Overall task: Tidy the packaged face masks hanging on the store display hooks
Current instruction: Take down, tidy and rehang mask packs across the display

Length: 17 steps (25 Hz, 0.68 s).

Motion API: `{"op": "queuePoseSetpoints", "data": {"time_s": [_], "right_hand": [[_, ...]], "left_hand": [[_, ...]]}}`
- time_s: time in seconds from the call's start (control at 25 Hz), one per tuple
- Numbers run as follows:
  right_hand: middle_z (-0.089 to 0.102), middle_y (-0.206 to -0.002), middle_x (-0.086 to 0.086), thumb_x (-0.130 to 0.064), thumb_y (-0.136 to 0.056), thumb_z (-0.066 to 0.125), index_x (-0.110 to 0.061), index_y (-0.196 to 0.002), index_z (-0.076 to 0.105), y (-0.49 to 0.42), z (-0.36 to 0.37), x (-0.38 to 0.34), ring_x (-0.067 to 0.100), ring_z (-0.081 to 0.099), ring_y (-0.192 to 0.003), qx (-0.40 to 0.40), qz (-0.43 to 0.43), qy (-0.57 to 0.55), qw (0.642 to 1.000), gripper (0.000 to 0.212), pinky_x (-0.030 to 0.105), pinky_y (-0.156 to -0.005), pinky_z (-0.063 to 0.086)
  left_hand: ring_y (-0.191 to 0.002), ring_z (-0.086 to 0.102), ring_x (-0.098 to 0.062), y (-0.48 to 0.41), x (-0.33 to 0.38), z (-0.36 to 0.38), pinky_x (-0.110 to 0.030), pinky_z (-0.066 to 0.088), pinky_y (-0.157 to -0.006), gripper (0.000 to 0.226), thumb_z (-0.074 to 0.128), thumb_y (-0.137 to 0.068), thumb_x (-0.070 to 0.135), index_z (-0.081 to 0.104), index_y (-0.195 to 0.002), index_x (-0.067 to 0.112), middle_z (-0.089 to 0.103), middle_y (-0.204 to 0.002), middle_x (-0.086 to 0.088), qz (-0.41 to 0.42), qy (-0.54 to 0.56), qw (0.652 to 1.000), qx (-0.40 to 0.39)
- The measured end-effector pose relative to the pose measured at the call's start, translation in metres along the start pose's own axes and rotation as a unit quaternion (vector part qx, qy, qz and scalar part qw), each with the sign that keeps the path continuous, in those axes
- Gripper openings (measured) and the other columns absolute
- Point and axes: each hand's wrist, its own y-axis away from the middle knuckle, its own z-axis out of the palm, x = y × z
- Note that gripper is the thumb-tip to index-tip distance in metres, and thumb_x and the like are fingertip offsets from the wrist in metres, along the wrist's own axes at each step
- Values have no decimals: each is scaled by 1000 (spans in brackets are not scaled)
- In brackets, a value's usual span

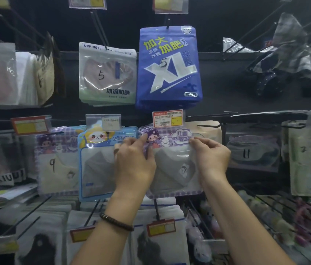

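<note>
Purple mask packet point(172, 165), grey mask inside: left hand point(134, 163), right hand point(211, 157) pinch top corners.

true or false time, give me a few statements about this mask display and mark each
1. The left hand and right hand both hold the purple pack. True.
2. The XL pack hangs below the purple pack. False: it hangs above it.
3. The bracelet is on the right wrist. False: it is on the left wrist.
4. The UPF100+ pack is marked 5. True.
5. The cream-mask pack is marked 11. False: it is marked 9.
</note>
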Motion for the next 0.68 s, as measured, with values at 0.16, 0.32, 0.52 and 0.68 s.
{"op": "queuePoseSetpoints", "data": {"time_s": [0.16,0.32,0.52,0.68], "right_hand": [[80,-77,-9,-22,-86,90,-23,-82,84,-2,8,5,13,78,-82,3,-17,34,999,8,31,-76,63],[79,-80,-10,-28,-90,86,-21,-95,86,1,5,13,8,75,-79,5,-79,106,991,8,26,-73,61],[76,-97,-8,-28,-97,79,-25,-102,78,34,15,14,8,72,-88,32,-146,120,981,6,23,-77,61],[75,-86,-10,-18,-98,74,-26,-91,75,96,44,21,6,71,-82,-74,-201,118,970,10,15,-71,55]], "left_hand": [[-139,42,-28,-1,4,-1,-42,43,-116,64,65,-104,40,44,-163,25,52,-144,-2,-28,-21,996,-83],[-139,45,-25,-1,-4,-1,-35,45,-115,62,69,-102,36,50,-159,21,45,-144,-2,-6,4,996,-86],[-121,55,-12,7,-29,-17,-30,53,-106,42,74,-99,31,68,-140,26,51,-127,6,39,49,995,-75],[-85,62,-1,23,-65,-59,-17,51,-78,17,80,-91,18,79,-105,27,65,-100,15,92,113,989,-29]]}}
